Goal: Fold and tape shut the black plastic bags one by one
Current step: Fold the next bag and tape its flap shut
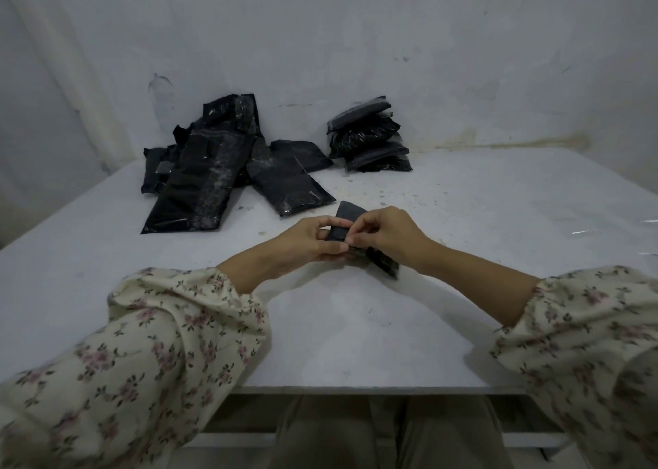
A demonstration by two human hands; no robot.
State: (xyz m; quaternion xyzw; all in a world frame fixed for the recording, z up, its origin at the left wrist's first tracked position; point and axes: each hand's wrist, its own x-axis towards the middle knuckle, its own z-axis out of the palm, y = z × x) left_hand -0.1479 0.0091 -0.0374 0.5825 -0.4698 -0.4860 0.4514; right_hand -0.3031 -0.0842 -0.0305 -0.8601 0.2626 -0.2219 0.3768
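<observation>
One folded black plastic bag (347,215)

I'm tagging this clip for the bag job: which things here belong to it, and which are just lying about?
Belongs: black bag, pinched by left hand and right hand; loose pile of bags behind left; neat stack of bags behind right.

Just there: table; wall; clear shiny strip at the right edge, which I cannot identify.

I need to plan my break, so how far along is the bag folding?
Looks done: the neat stack of folded bags at the back. In hand: one small black bag, pinched by left hand and right hand. Left: the loose pile of longer bags.
</observation>
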